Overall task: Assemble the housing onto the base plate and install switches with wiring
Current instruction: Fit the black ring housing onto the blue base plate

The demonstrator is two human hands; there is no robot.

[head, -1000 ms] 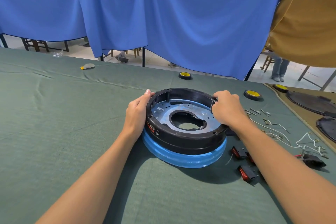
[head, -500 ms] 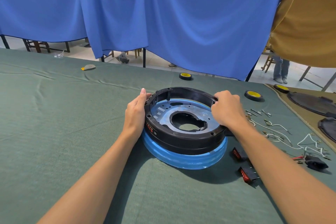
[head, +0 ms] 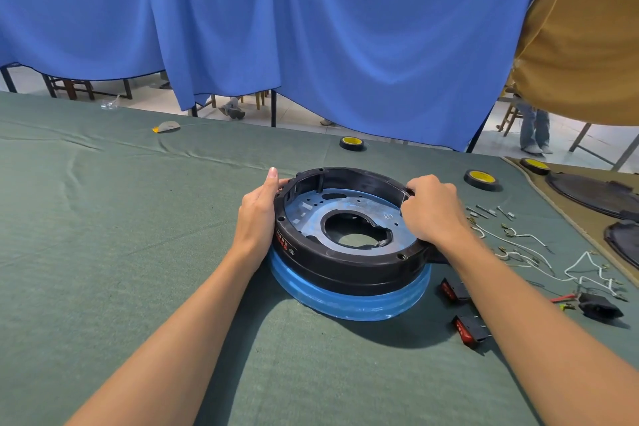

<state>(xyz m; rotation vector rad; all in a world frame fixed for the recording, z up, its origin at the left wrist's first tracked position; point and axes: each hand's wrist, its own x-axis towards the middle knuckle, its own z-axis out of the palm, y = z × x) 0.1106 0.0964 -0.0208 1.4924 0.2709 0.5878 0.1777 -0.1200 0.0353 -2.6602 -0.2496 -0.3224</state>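
**Blue curtain, green counter: seating the housing on the plate**

Blue curtain (head: pixel 311 28) hangs behind the counter (head: pixel 121 252), which is covered with a green cloth. On the counter stands the housing (head: pixel 349 263), a black ring. It sits on top of the plate (head: pixel 345 308), and the blue film of the plate shows both under the ring and inside it.

The left grip (head: pixel 259 214) is at the left wall of the housing. Its fingers are straight and flat against the outside, so it is apart and only presses. The right grip (head: pixel 432 207) is at the right rim of the housing, with the fingers curled over the edge, so it is clamped on the housing. The housing therefore lies between the two grips and touches both.

I judge that the step in hand is to align the ring and seat it on the plate. To do this well, the person should turn the ring only a little, until its screw holes (head: pixel 401 256) stand over the holes of the plate. Then both sides should be pressed down evenly. Pressure on one side alone could tilt the ring and jam it. Whether the ring already sits flat all around, I cannot tell.

Two switches (head: pixel 472 327) lie just beside the housing, at its near right. The wires (head: pixel 518 242) lie further to the right of the housing. No grip touches them, so I think the wiring part has not yet begun.
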